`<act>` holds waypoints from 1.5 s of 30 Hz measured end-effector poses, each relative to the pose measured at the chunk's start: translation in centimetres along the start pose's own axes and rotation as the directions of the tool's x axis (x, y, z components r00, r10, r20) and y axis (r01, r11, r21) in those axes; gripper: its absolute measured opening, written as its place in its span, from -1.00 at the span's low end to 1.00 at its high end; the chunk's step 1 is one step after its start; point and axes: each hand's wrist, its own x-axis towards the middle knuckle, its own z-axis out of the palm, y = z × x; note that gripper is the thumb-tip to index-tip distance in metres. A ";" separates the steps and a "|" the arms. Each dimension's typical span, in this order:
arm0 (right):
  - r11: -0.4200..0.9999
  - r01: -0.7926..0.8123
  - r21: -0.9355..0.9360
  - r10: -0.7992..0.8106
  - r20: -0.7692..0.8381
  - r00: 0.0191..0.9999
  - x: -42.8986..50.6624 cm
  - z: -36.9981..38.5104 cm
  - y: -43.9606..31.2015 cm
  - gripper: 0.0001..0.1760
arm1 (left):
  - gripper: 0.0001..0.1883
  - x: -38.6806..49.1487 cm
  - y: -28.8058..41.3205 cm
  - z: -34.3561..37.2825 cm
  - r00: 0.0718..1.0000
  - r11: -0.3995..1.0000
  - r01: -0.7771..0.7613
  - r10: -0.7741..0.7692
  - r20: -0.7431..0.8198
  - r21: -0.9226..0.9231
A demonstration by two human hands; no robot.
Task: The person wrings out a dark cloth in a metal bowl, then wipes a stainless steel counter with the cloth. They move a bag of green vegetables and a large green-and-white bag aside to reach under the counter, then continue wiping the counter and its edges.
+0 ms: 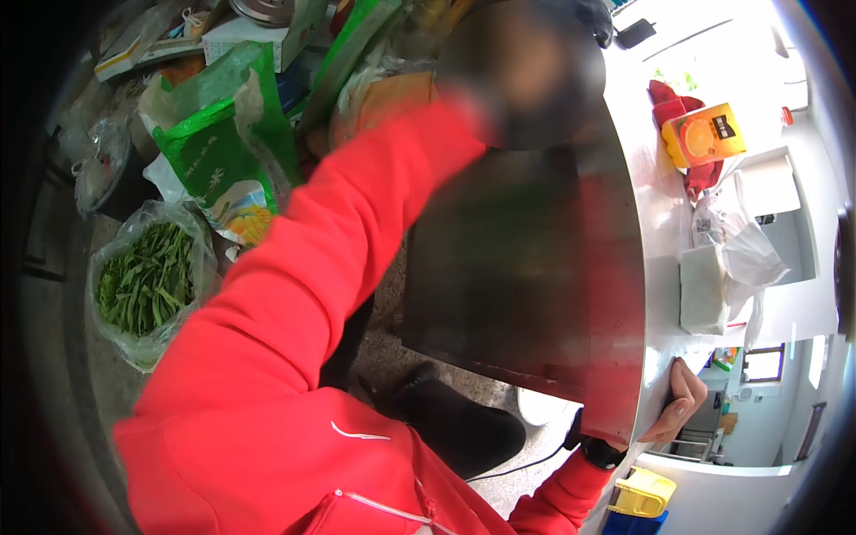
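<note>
My left arm, in a red sleeve, reaches across to the top of the view. My left hand (535, 60) is strongly blurred in front of a dark round object (468, 47), also blurred. Whether the fingers hold it cannot be told. Low on the right, my right hand (675, 404) rests on the pale countertop (662, 321) by its corner, fingers bent and slightly apart, nothing visible in them. A black watch (603, 453) circles that wrist. Between my arms stands the counter's dark side (495, 267), topped by a red edge strip (608, 301).
On the counter stand an orange juice carton (703, 136), a red cloth (665, 100) and a white block-shaped package (702, 291) beside plastic bags. Left, a clear bag of leafy greens (147, 281) sits near a green printed sack (221, 147) and a bucket (117, 174). A cable (518, 468) hangs low.
</note>
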 end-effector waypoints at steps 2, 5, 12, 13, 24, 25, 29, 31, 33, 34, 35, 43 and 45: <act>0.997 -0.072 -0.001 0.072 -0.004 0.997 0.1 -0.3 0.0 -0.32 | -0.38 -5.0 3.2 -1.4 0.995 0.998 0.056 -0.057 -0.079 -0.014; 0.994 -0.102 0.025 0.101 0.053 0.993 0.5 -0.4 -0.3 -0.40 | -0.29 -14.6 8.8 -5.0 0.981 0.980 0.195 -0.195 -0.005 -0.034; 0.905 0.412 -0.108 -0.420 -0.069 0.905 1.6 1.5 -0.9 -0.38 | -0.22 -26.0 13.5 -12.5 0.861 0.960 0.073 0.076 0.503 -0.270; 0.938 0.335 -0.092 -0.334 0.021 0.942 1.6 1.0 -0.8 -0.40 | -0.31 -25.4 13.3 -12.2 0.893 0.959 0.153 -0.030 0.449 -0.239; 0.948 0.311 0.066 -0.317 0.134 0.939 -0.3 -2.5 3.9 -0.57 | -0.51 -23.0 -13.3 -9.3 0.872 0.879 0.463 -0.475 0.117 0.116; 0.955 0.295 0.034 -0.297 0.163 0.941 -0.2 -2.4 3.7 -0.56 | -0.45 -26.3 -13.0 -10.8 0.854 0.829 0.487 -0.518 0.051 0.275; 0.987 0.157 0.035 -0.160 0.136 0.978 0.0 -1.6 1.7 -0.59 | -0.66 -37.9 -9.2 -17.6 0.609 0.605 0.698 -0.783 0.126 0.383; 0.987 -0.154 0.055 0.151 0.063 0.987 0.0 -1.1 0.6 -0.47 | -0.71 -42.5 -6.6 -20.5 0.441 0.458 0.818 -0.888 0.132 0.348; 0.980 -0.198 0.022 0.197 0.042 0.979 0.0 -0.7 -0.3 -0.34 | -0.64 -44.7 -4.4 -22.6 0.337 0.359 0.873 -0.933 0.124 0.329; 0.975 -0.221 0.011 0.221 0.038 0.975 0.1 -0.5 -0.6 -0.28 | -0.57 -45.0 -3.1 -23.4 0.290 0.312 0.896 -0.950 0.117 0.314; 0.975 -0.221 0.021 0.220 0.033 0.975 0.3 -0.3 -0.9 -0.28 | -0.53 -45.1 -1.1 -23.8 0.324 0.352 0.890 -0.935 0.143 0.290; 0.983 -0.179 0.042 0.178 0.027 0.984 0.7 0.0 -1.3 -0.30 | -0.35 -32.5 17.4 -19.6 0.701 0.780 0.622 -0.520 0.489 -0.062; 0.982 -0.183 0.044 0.182 0.040 0.983 0.5 -0.1 -1.3 -0.32 | -0.30 -28.8 17.5 -16.9 0.833 0.914 0.386 -0.284 0.475 -0.129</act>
